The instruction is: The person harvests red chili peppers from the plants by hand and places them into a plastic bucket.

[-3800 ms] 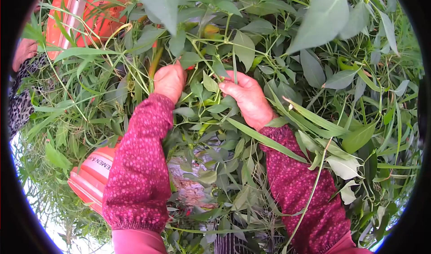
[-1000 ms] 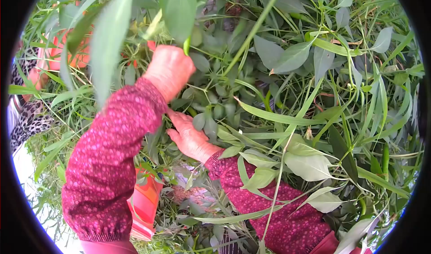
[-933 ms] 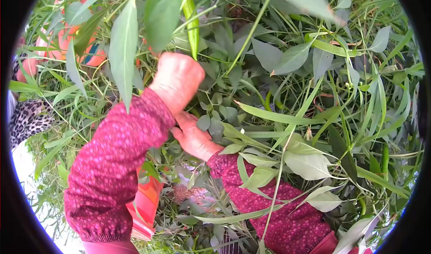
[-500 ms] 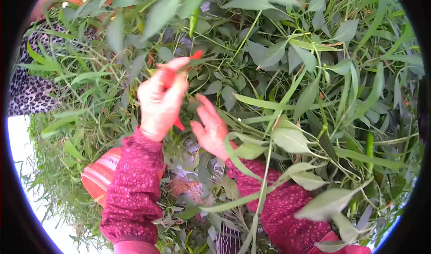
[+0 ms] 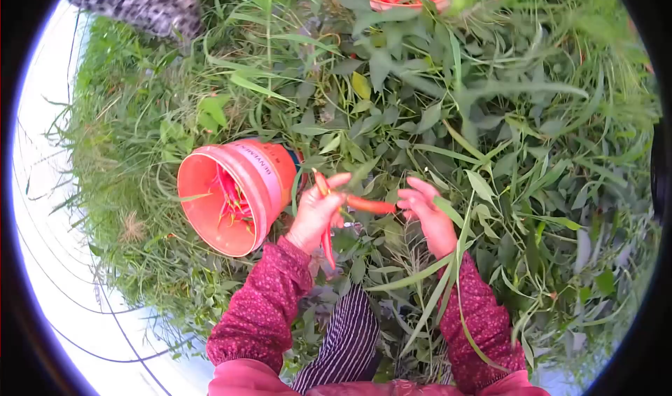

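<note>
My left hand [image 5: 316,217] is closed around a few red chili peppers. One chili pepper [image 5: 371,205] points right from its fingers, and another [image 5: 327,245] hangs down past the palm. Close to the tip of the sideways pepper is my right hand [image 5: 428,215], its fingers stretched and apart; whether they touch the tip is unclear. Grass blades cross that hand and its sleeve. Just left of my left hand, an orange-red bucket [image 5: 269,175] leans on its side with its mouth facing left. Red chilies [image 5: 231,198] lie inside it.
Dense green pepper plants [image 5: 392,116] and long grass surround my hands. A second bucket [image 5: 399,5] of red chilies stands at the top. Leopard-print cloth [image 5: 150,7] on another person shows at upper left. My striped trouser leg [image 5: 343,333] is below.
The view has shifted, bringing the leaning bucket fully into sight. My hands now appear lower, with the left still holding red chilies. My right hand has moved away from the foliage beside it.
</note>
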### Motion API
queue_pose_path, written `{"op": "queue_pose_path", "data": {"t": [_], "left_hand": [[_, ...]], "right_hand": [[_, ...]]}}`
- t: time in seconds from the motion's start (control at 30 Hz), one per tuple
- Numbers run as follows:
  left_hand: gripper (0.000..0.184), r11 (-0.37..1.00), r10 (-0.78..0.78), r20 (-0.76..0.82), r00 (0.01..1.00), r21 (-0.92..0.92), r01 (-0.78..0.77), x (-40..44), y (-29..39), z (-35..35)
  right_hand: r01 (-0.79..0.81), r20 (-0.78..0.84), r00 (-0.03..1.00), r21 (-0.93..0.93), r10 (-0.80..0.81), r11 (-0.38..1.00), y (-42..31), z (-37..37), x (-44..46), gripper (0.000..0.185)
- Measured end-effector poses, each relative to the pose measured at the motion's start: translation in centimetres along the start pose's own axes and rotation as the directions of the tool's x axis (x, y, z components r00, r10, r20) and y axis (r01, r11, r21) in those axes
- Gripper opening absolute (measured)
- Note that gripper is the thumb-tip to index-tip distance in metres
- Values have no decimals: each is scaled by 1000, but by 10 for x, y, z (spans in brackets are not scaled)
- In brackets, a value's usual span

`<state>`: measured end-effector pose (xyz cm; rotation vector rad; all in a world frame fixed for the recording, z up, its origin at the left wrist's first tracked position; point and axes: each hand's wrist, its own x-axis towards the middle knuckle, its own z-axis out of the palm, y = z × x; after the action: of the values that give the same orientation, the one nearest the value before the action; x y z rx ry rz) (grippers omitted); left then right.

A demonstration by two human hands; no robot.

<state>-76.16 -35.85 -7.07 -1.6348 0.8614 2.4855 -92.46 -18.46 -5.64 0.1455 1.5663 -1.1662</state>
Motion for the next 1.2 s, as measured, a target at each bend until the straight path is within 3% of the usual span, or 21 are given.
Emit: {"op": "queue_pose_path", "data": {"t": [0.03, 0.07, 0.23, 0.4, 0.43, 0.5, 0.57, 0.63, 0.67, 0.7, 0.77, 0.8, 0.83, 0.87, 0.9, 0.97, 1.0, 1.07, 1.13, 1.17, 1.2], "left_hand": [[47, 999, -47, -1, 999, 13, 47, -1, 2, -14], [49, 973, -24, 33, 999, 232, 16, 18, -29, 35], [45, 995, 32, -253, 967, 98, -7, 3, -32, -9], [27, 954, 274, -391, 879, 225, -197, -20, 15, -76], [25, 927, 331, -407, 852, 309, -212, -19, 21, -106], [23, 897, 393, -444, 805, 376, -231, -4, 30, -147], [32, 915, 382, -410, 828, 294, -276, 5, 27, -164], [43, 825, 458, -537, 709, 553, -114, 11, -2, -198], [43, 821, 499, -546, 673, 547, -165, 13, -23, -220], [32, 844, 432, -539, 723, 524, -115, 6, -41, -241], [17, 986, 119, -587, 801, 167, -24, -5, -77, -258], [26, 958, 55, -269, 962, -256, -126, 3, -123, -300], [43, 932, -192, -422, 886, -361, 30, 0, -130, -289], [59, 928, -284, -319, 904, -330, 175, -11, -129, -281], [72, 924, -355, -508, 785, -321, 210, -15, -118, -258], [86, 915, -366, -517, 774, -353, 196, 1, -124, -278], [90, 966, -218, -596, 773, -246, 83, -11, -130, -238], [96, 985, -101, -634, 767, -172, -12, -28, -130, -225], [98, 883, -286, -728, 624, -453, -125, -26, -138, -217], [98, 886, -276, -720, 637, -447, -122, -17, -138, -210], [97, 864, -274, -662, 698, -488, -124, -14, -138, -205]], "right_hand": [[-19, 15, 1000, -18, 20, 1000, 1, 8, 6, 41], [-24, -65, 998, 6, 25, 1000, 19, -60, -2, 40], [-77, -17, 997, -149, 75, 986, 58, -85, -10, 37], [-96, -134, 986, -1, 95, 995, 54, -129, -29, 41], [-36, -155, 986, 136, 57, 990, 52, -136, -30, 43], [-18, -300, 954, -13, 13, 1000, 26, -129, -31, 50], [155, -382, 911, -26, -153, 988, -11, -125, -45, 56], [266, -484, 841, -24, -244, 964, -46, -124, -58, 60], [319, -524, 786, -113, -329, 941, -60, -124, -65, 60], [357, -567, 712, -217, -415, 909, -74, -128, -74, 61], [402, -575, 566, -434, -591, 807, -66, -172, -88, 61], [387, -610, 493, -486, -621, 784, -70, -187, -99, 60], [217, -572, 436, -683, -695, 698, -74, -190, -110, 60], [-29, -383, 533, -899, -754, 437, -98, -187, -129, 63], [-204, -279, 598, -960, -752, 193, -98, -197, -136, 65], [-455, -396, 707, -889, -585, 51, -102, -172, -145, 67], [-474, -463, 750, -874, -471, 104, -56, -238, -155, 69], [-524, -523, 797, -848, -301, 85, -30, -260, -162, 71], [-517, -522, 818, -851, -241, 91, -17, -260, -171, 70], [-522, -530, 823, -847, -204, 95, -7, -261, -173, 69], [-534, -563, 819, -818, -109, 213, -5, -258, -177, 82]]}}
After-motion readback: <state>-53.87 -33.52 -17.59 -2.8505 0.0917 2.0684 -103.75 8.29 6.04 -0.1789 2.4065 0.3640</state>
